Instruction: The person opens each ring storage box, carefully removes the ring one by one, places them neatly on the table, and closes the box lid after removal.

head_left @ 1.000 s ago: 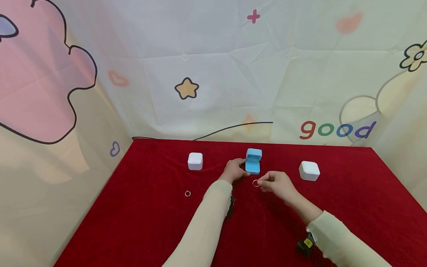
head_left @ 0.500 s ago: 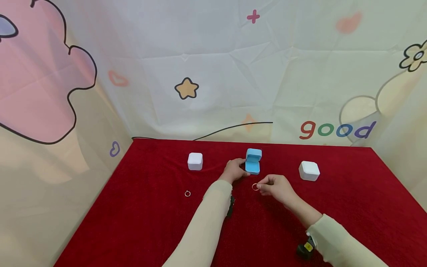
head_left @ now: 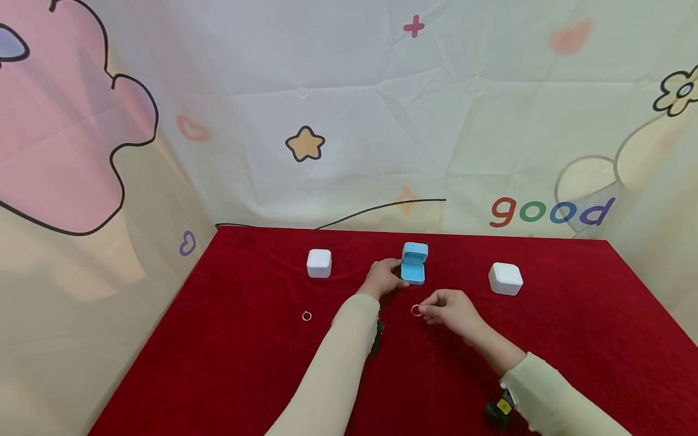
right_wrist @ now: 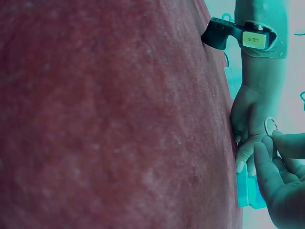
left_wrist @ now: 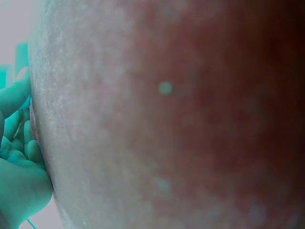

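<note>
A small light-blue ring box stands on the red cloth with its lid raised. My left hand holds the ring box at its left side, thumb by the lower front corner. In front of the box, my right hand pinches a thin ring between thumb and fingertips, apart from the box. The right wrist view shows the same ring sticking out from the fingertips, with the blue box beyond. Another ring lies on the cloth to the left.
A white box stands on the left and another white box on the right. The red cloth covers the table, and a printed curtain hangs behind its far edge.
My right hand has moved slightly toward me with the ring, away from the blue box. The left hand and the ring box have stayed in place.
</note>
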A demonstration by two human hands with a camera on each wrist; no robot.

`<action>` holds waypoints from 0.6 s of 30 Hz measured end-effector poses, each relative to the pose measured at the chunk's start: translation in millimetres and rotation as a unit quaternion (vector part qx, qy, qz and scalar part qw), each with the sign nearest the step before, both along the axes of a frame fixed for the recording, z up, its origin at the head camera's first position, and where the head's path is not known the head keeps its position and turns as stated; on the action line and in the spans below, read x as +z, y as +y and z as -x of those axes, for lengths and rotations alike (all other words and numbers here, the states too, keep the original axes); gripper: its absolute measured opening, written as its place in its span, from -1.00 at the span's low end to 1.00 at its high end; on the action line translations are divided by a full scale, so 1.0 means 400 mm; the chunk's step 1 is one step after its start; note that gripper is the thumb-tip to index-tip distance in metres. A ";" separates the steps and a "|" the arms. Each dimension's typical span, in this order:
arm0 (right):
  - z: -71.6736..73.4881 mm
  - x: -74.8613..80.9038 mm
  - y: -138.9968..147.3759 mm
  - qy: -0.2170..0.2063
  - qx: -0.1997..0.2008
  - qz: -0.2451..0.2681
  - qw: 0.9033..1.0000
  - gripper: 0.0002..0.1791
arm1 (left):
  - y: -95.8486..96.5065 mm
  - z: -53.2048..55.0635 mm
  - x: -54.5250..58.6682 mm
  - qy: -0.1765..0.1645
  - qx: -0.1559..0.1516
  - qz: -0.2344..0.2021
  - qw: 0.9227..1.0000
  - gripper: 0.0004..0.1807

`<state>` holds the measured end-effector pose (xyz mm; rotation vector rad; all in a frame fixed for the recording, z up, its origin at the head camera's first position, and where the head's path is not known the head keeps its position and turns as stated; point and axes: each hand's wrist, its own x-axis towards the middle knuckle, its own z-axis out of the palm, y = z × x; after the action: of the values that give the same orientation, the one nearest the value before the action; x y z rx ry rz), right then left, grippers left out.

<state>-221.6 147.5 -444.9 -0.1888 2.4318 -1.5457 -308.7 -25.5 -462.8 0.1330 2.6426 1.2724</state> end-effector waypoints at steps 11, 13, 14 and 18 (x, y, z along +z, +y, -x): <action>-0.010 -0.012 -0.003 -0.012 0.006 0.010 1.000 -0.82 | 0.000 -0.003 0.002 0.004 -0.002 0.010 1.000 -0.36; -0.011 -0.016 -0.004 -0.014 0.009 0.009 1.000 -0.82 | 0.000 -0.002 0.001 0.004 -0.003 0.007 1.000 -0.36; -0.011 -0.017 -0.003 -0.014 0.012 0.009 1.000 -0.82 | -0.001 0.000 0.000 0.004 -0.004 0.007 1.000 -0.36; -0.010 -0.026 -0.004 -0.017 0.019 0.005 1.000 -0.83 | -0.001 0.002 -0.002 0.004 -0.004 0.004 1.000 -0.36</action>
<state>-217.7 146.0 -455.1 -0.2086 2.3799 -1.5333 -309.6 -25.9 -463.5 0.1482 2.6495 1.2616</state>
